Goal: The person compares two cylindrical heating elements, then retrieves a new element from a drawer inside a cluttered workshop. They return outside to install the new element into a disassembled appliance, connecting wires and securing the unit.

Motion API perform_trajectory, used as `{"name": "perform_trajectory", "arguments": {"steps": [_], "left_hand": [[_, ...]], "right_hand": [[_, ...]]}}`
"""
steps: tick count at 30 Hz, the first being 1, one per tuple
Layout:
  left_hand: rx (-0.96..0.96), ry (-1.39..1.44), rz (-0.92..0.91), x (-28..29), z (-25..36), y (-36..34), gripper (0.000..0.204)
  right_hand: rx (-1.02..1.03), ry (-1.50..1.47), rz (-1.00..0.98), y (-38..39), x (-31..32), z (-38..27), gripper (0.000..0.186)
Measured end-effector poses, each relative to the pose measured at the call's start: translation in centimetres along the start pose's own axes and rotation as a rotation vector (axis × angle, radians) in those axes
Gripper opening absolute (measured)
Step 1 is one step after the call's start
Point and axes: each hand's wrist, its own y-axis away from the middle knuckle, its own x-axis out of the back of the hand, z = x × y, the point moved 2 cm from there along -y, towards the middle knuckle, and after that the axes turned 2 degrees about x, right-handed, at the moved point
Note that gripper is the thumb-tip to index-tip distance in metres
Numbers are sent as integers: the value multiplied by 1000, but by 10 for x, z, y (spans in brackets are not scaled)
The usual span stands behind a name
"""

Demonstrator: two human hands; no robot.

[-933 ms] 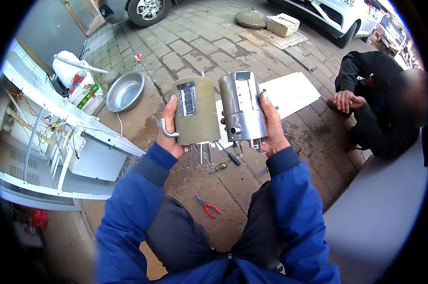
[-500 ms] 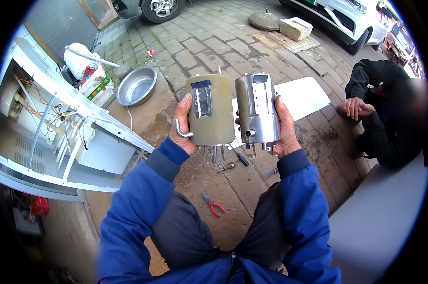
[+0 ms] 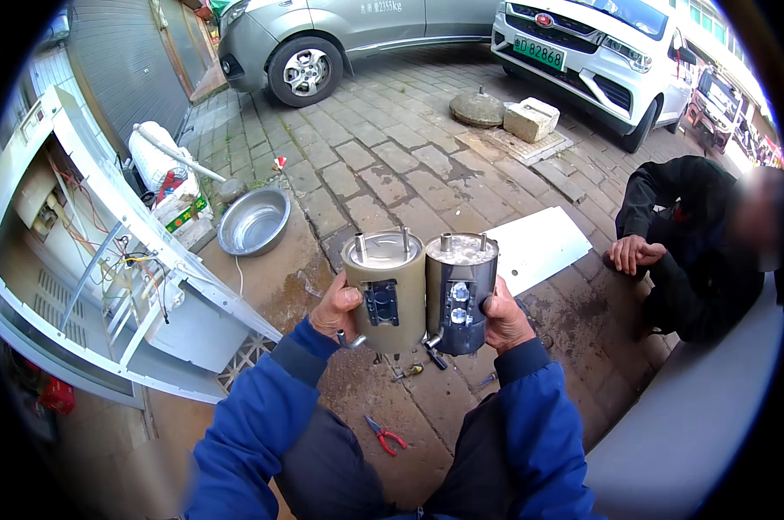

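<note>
— Where did we have the two cylinders?

— Up in front of us, above the paving, side by side: the olive cylinder (image 3: 385, 303) on the left, the steel cylinder (image 3: 463, 299) on the right. We couldn't tell whether their walls touched.

— And our grip?

— Our left hand (image 3: 336, 308) grasped the olive one round its outer side; our right hand (image 3: 506, 319) grasped the steel one the same way.

— What had just changed?

— We had tilted both and closed most of the gap between them. A moment earlier we mainly saw their sides and the pins underneath; now their top ends faced us, so we could see the upright tube stubs (image 3: 361, 246) on both at once.

— What lay around?

— Below us, a screwdriver (image 3: 436, 358) and red-handled pliers (image 3: 385, 436). Beyond the steel one, a white panel (image 3: 543, 247); to the left, a metal basin (image 3: 255, 224) and an opened white cabinet (image 3: 106, 224). A person in black (image 3: 691, 238) sat at our right.
</note>
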Motion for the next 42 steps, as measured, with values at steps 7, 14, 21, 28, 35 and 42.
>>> {"name": "perform_trajectory", "arguments": {"steps": [7, 14, 21, 28, 35, 42], "left_hand": [[-36, -50, 0, 0, 6, 5, 106], [-29, -21, 4, 3, 1, 6, 103], [-25, -28, 36, -3, -1, 5, 103], [-33, -34, 7, 1, 0, 5, 102], [-25, -6, -16, 5, 0, 4, 100], [-26, -3, -12, 5, -1, 5, 101]], "right_hand": [[-1, -47, -53, 2, -5, -1, 104], [-28, -36, -63, 3, -2, -2, 103], [-32, -12, -103, 5, -1, -7, 102], [-40, -25, -79, 4, -3, -6, 102], [-30, -21, -59, 4, 0, -3, 101], [-36, -39, -51, 5, 2, -3, 101]]}}
